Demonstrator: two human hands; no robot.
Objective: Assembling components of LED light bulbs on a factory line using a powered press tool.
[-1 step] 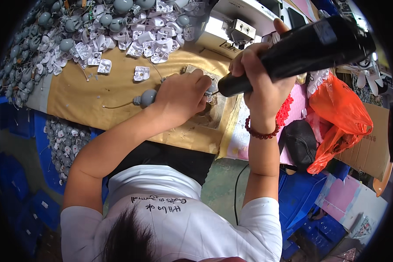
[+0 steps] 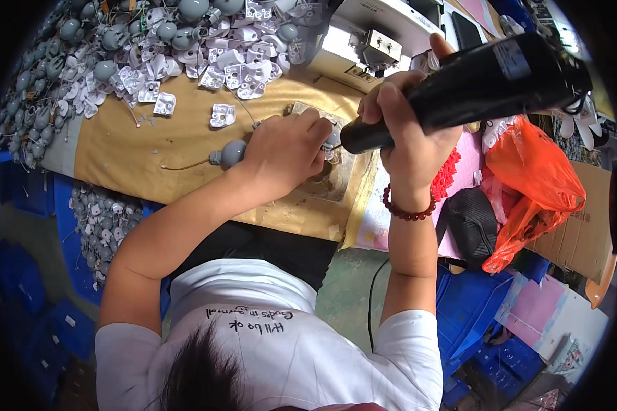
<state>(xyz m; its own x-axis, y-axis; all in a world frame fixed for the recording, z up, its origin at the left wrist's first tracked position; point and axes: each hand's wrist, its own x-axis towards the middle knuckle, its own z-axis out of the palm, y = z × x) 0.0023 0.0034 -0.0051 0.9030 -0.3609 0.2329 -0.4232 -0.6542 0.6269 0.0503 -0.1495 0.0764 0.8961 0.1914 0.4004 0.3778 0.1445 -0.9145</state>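
Observation:
My right hand (image 2: 418, 130) is closed round a black electric screwdriver (image 2: 487, 82), which slants down to the left. The driver's thin bit meets a small grey-and-white part (image 2: 333, 137) on the worn work board. My left hand (image 2: 284, 151) pinches that part from the left, its fingers hiding most of it. Beside the left wrist lies a round grey ball-like piece (image 2: 233, 153) with a brown wire (image 2: 185, 166) trailing left. A white plastic bracket (image 2: 222, 116) sits apart on the mat, above the left hand.
A heap of white brackets and grey balls (image 2: 185, 41) covers the far left of the tan mat (image 2: 116, 151). A beige metal box (image 2: 343, 55) stands at the back. Red small pieces (image 2: 447, 175), a black pouch (image 2: 471, 226) and an orange plastic bag (image 2: 535, 178) lie right.
The screwdriver has turned slightly in my right hand, its rear end dipping a little and its pale label showing more. My left hand stays in place.

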